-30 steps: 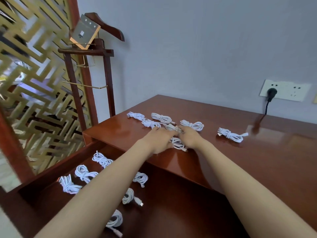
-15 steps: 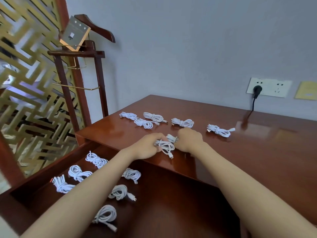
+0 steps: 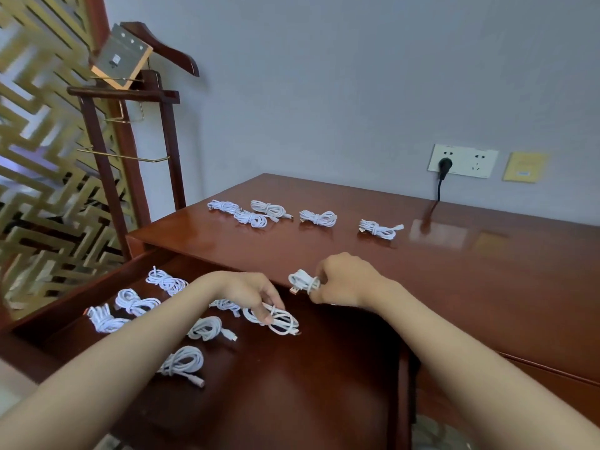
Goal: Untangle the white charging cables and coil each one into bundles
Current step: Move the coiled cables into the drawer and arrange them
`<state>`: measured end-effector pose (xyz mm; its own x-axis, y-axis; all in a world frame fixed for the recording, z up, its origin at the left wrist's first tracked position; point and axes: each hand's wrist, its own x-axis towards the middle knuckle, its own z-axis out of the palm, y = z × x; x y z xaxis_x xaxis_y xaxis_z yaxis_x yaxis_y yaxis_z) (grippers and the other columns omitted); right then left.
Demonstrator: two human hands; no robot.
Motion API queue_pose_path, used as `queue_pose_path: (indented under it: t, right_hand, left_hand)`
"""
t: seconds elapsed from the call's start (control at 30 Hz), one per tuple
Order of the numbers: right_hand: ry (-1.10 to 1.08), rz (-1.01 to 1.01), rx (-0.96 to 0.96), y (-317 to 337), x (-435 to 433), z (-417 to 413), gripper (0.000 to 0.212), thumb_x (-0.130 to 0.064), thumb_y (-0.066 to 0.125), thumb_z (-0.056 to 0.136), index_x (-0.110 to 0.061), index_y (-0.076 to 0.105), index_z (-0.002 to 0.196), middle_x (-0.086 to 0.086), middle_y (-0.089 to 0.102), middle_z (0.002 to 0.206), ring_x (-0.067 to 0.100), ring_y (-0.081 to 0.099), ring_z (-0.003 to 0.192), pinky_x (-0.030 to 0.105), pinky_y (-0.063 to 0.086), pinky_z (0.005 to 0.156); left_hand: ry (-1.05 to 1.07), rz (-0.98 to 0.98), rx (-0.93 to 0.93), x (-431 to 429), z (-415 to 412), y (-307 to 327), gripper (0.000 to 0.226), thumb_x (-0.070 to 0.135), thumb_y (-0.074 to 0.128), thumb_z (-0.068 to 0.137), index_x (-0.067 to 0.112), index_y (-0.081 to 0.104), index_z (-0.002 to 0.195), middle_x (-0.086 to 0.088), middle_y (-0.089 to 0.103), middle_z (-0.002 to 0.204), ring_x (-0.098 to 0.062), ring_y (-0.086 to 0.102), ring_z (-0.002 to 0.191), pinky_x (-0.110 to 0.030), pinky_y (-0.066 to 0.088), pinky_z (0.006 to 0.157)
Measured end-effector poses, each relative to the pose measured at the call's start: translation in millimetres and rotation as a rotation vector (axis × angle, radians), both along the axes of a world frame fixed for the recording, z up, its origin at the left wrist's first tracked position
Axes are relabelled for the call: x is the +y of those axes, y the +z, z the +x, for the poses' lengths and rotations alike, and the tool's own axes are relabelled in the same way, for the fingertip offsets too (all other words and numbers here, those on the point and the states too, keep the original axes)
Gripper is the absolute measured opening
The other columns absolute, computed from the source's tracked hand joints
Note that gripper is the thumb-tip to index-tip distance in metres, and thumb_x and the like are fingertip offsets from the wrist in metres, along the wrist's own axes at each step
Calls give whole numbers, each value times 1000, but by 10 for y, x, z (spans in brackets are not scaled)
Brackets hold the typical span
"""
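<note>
Nearest me, at about seven o'clock in the open drawer (image 3: pixel 324 401), lies a coiled cable (image 3: pixel 181 362), with more bundles (image 3: pixel 130 303) fanned out toward nine o'clock. A second ago both my hands were pressed together on the desk top, working one knot of cables; now they have drawn back over the drawer and split apart, each carrying its own piece. My left hand (image 3: pixel 250 292) hangs at roughly ten o'clock of centre, fingers pinched down on a loose white cable loop (image 3: pixel 276 319) that sags onto the drawer floor. My right hand (image 3: pixel 344 280) sits at the desk's front edge around one o'clock, fingers curled tight around a small wrapped bundle (image 3: pixel 303 280), its orange-tipped plug poking out below. I read that as the tangle being parted: two cables now free of each other, the right one looking already coiled, the left one slack and probably needing winding. Farther off, at twelve o'clock on the desk (image 3: pixel 487 271), five finished bundles (image 3: pixel 318 218) lie in a loose row, well apart from my hands.
</note>
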<state>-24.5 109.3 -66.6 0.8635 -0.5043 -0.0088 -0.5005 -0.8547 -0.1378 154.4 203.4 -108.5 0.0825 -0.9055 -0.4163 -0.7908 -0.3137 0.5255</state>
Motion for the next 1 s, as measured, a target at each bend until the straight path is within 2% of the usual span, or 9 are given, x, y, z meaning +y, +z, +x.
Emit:
queue_pose_path:
  t: [0.1, 0.23, 0.43, 0.57, 0.63, 0.73, 0.8, 0.87, 1.0]
  right_hand:
    - [97, -215, 30, -69, 176, -110, 30, -33, 60, 81, -9, 60, 98, 11, 60, 108, 32, 57, 98, 28, 36, 71]
    - [158, -345, 189, -337, 338, -225, 27, -24, 54, 87, -6, 59, 106, 13, 59, 113, 34, 57, 103, 32, 39, 74]
    - [39, -363, 284, -576, 216, -321, 21, -15, 49, 91, -8, 59, 107, 10, 61, 114, 31, 59, 103, 29, 34, 70]
    - [74, -409, 365, -668, 217, -325, 21, -13, 48, 91, -9, 59, 108, 9, 60, 115, 28, 59, 104, 28, 30, 70]
    - [85, -415, 384, -681, 214, -319, 21, -12, 48, 91, -10, 59, 109, 8, 60, 116, 28, 59, 105, 28, 30, 70]
    - [97, -388, 370, -643, 205, -298, 17, -13, 52, 90, -11, 59, 105, 7, 60, 115, 27, 60, 104, 26, 31, 62]
    - [110, -349, 333, -571, 207, -300, 14, -20, 58, 88, -12, 59, 99, 8, 61, 113, 28, 60, 102, 25, 30, 57]
    - [126, -304, 267, -474, 192, -289, 22, -24, 59, 88, -7, 59, 102, 12, 60, 113, 31, 58, 103, 28, 34, 67]
    - [110, -155, 92, -205, 115, -231, 29, -29, 55, 88, -10, 64, 108, 13, 60, 114, 33, 56, 104, 33, 43, 82]
  left_hand:
    - [25, -85, -40, -37, -77, -87, 31, 0, 65, 84, 6, 64, 114, -11, 67, 107, 1, 58, 75, -4, 42, 65]
    - [19, -133, -132, -91, -175, -184, 31, -8, 60, 84, 2, 62, 113, 10, 57, 78, 15, 51, 50, -1, 33, 45]
    - [33, -121, -215, -142, -175, -353, 35, 2, 63, 84, 12, 61, 117, 0, 62, 100, -12, 56, 95, -9, 40, 71]
    - [77, -39, -254, -150, -157, -320, 62, 18, 66, 87, 20, 37, 142, -5, 49, 132, -21, 48, 124, -24, 40, 96]
    - [138, 17, -204, -121, -146, -267, 77, 21, 68, 86, 22, 23, 148, -4, 38, 146, -23, 41, 131, -33, 47, 93]
    - [113, 92, -242, -82, -147, -124, 83, 19, 65, 87, 11, 12, 150, -9, 25, 154, -23, 32, 138, -23, 43, 84]
    - [67, 141, -349, -72, -144, 10, 83, 24, 65, 87, 6, 13, 150, -10, 24, 155, -22, 28, 140, -22, 33, 100]
    - [31, 216, -394, -66, -138, 189, 77, 29, 63, 88, 6, 21, 148, -9, 31, 152, -21, 33, 138, -26, 28, 108]
    - [-9, 227, -315, -146, -125, 561, 41, 20, 57, 93, 7, 51, 132, -8, 62, 124, -15, 60, 105, -26, 45, 91]
